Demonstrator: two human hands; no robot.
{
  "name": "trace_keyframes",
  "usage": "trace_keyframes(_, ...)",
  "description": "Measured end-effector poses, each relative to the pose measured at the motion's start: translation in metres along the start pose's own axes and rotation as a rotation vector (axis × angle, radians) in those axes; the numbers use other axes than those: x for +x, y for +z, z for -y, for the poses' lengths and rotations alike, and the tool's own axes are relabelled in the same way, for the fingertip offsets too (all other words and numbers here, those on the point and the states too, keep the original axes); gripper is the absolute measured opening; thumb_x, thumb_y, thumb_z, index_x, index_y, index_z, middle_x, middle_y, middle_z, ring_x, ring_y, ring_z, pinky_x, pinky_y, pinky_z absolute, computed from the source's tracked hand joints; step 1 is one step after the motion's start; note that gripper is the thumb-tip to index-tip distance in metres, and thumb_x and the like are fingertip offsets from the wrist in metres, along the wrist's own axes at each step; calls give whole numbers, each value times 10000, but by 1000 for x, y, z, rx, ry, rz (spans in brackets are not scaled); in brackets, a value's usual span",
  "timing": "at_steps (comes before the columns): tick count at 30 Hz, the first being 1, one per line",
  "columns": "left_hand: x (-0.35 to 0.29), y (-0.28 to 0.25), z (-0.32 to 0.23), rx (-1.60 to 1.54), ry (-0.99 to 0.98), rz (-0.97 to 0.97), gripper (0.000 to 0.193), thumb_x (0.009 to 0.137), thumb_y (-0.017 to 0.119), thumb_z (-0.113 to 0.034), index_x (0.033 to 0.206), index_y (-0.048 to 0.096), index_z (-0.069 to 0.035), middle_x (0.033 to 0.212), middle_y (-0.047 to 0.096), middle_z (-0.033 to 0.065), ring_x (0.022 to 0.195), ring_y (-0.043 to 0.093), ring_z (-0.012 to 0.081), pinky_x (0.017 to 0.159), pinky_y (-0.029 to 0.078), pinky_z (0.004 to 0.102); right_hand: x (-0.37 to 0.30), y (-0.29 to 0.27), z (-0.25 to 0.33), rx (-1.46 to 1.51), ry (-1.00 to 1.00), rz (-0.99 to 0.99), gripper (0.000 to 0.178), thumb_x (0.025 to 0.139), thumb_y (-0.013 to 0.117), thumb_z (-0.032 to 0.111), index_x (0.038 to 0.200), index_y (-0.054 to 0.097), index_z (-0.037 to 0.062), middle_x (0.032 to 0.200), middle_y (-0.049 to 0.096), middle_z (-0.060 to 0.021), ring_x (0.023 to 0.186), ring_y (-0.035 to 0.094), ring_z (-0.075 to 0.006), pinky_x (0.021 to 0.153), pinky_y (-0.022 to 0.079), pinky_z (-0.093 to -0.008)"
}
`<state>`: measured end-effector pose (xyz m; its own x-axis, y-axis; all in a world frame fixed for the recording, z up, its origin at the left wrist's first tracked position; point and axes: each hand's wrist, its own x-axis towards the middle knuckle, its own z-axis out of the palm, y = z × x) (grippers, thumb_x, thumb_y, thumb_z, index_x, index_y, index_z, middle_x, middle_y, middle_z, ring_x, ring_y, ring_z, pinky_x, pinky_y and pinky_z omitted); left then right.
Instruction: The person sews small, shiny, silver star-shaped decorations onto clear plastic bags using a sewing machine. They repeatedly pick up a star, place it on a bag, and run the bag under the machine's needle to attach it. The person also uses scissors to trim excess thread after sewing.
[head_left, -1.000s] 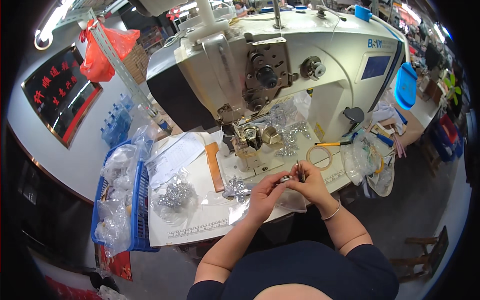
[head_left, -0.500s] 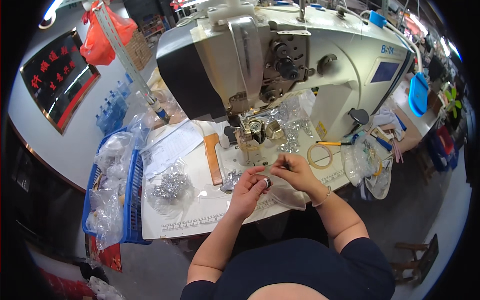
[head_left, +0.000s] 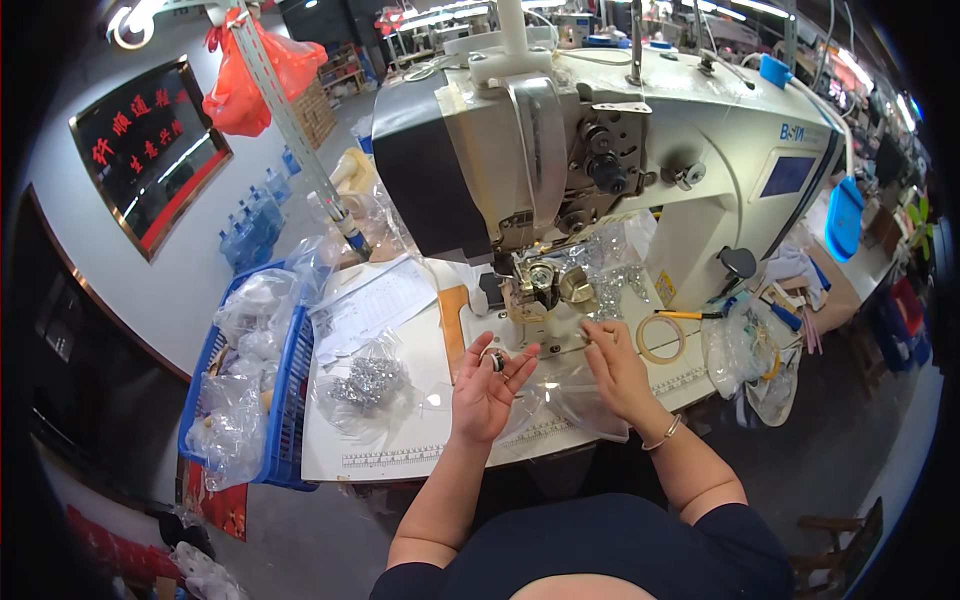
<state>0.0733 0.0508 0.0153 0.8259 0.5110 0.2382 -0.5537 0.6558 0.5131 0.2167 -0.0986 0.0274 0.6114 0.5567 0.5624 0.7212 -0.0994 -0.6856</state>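
At the front of the sewing machine [head_left: 590, 150], my left hand [head_left: 482, 402] is turned palm up. Between its thumb and fingers sits a small round black-and-silver piece [head_left: 497, 361], too small to name surely. My right hand [head_left: 618, 372] is beside the needle area, back of the hand up, fingertips pinched together. Whatever they may hold is too small to make out. The metal presser parts [head_left: 541, 283] are just beyond both hands. Clear plastic sheeting [head_left: 590, 412] lies on the table under my right wrist.
On the left, a bag of small silver pieces [head_left: 368, 384] lies near papers [head_left: 370, 305] and an orange-brown strip [head_left: 453, 325]. A blue basket [head_left: 290, 395] of plastic bags adjoins the table. Rightward are a tape roll [head_left: 661, 340], a yellow-black tool [head_left: 690, 315] and more silver pieces [head_left: 622, 285].
My hands have moved apart. The left has turned palm up, still with the small round piece; the right has shifted toward the needle area. The whole view has shifted slightly.
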Motion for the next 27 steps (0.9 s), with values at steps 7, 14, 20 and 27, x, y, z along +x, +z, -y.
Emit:
trace_keyframes(7, -11, 6, 10, 214, 132, 14, 345, 953, 434, -67, 1288, 354, -74, 1049, 512, 53, 1198, 470, 404, 1020, 397, 497, 5, 4, 52, -224, -384, 74, 302, 759, 685, 136, 1050, 616, 97, 825, 602, -42, 697, 600, -221, 605, 485, -328)
trace_keyframes(14, -19, 14, 10, 304, 154, -36, 392, 932, 470, -21, 1301, 344, -64, 1026, 515, 51, 1091, 553, 275, 992, 432, 448, 15, 11, 39, 244, 13, -40, 207, 810, 672, 129, 984, 592, 52, 844, 568, -98, 712, 579, -234, 658, 467, -299)
trace_keyframes(20, -13, 12, 16, 284, -94, -63, 457, 920, 519, -31, 1346, 353, -39, 1054, 581, 97, 1011, 596, 205, 876, 499, 315, 9, 6, 33, 393, -135, 339, 280, 724, 753, 97, 974, 639, 43, 871, 543, -71, 793, 543, -186, 691, 448, -282)
trace_keyframes(27, 38, 25, -11, 917, 198, -252, 261, 890, 576, -79, 1136, 567, 10, 1039, 607, 69, 872, 584, 126, 786, 494, 269, 72, 4, 7, 257, -337, -74, 261, 710, 663, -39, 959, 650, 41, 937, 638, -100, 812, 618, -220, 720, 492, -295)
